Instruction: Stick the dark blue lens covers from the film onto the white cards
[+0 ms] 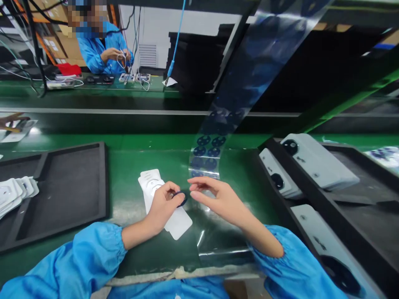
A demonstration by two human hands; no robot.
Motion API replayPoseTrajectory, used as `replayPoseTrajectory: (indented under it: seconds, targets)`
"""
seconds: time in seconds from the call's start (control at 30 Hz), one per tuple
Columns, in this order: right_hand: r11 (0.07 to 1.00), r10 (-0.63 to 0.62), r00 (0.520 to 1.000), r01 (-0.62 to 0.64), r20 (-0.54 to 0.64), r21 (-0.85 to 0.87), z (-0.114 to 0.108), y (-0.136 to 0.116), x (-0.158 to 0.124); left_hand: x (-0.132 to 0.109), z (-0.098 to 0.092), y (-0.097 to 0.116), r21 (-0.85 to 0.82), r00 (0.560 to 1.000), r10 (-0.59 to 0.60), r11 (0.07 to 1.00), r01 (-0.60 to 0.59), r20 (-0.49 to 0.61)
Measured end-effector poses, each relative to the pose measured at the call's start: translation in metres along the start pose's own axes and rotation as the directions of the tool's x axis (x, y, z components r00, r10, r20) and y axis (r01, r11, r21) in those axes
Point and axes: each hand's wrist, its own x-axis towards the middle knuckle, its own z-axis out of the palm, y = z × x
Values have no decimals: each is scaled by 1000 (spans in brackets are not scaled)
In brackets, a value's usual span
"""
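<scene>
Plenty of swing for my left hand (163,205) over the green bench mat (131,195) to the black foam tray (104,182), but the clear film strip (205,158) and black tray rim (264,182) crowd my right hand (221,199).

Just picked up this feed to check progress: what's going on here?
A person's left hand pinches a small black ring above a stack of white cards. The right hand is close beside it, before a clear film strip of dark round pieces rising off the green bench. White housings sit in a black tray; across the bench, a co-worker handles a white cable.
</scene>
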Motion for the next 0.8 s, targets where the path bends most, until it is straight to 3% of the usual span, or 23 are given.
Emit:
replayPoseTrajectory:
  seconds: [0.1,0.23,0.27,0.33,0.37,0.43,0.5,0.53,0.6,0.67,0.8]
  targets:
    - [994,29,990,-43,138,105,4,-7,12,-12,-7,-7,43,1000,7,999,-6,-17]
    - [949,134,989,-146,63,278,-2,-8,38,-39,-16,-16,217,988,106,973,-80,-110]
    - [934,166,985,-169,35,315,-4,-7,46,-47,-19,-18,256,986,141,960,-114,-89]
    - [906,224,974,-224,40,359,-3,-4,61,-64,-25,-22,352,971,225,905,-237,75]
    - [893,247,966,-258,78,370,1,-2,67,-72,-28,-23,440,942,268,834,-333,204]
    - [863,281,938,-339,201,375,15,4,75,-85,-33,-26,610,843,301,587,-533,447]
    - [835,302,898,-411,319,366,35,12,76,-94,-36,-28,694,764,302,320,-645,571]
    - [827,309,880,-436,361,355,45,17,74,-97,-36,-29,713,747,332,242,-658,576]
    - [823,327,860,-463,393,329,60,24,66,-98,-36,-31,737,720,423,160,-657,550]
    - [824,349,857,-473,378,312,66,27,58,-95,-36,-32,754,708,485,138,-642,514]
    - [809,403,850,-504,338,302,62,27,51,-86,-41,-31,738,697,470,132,-662,541]
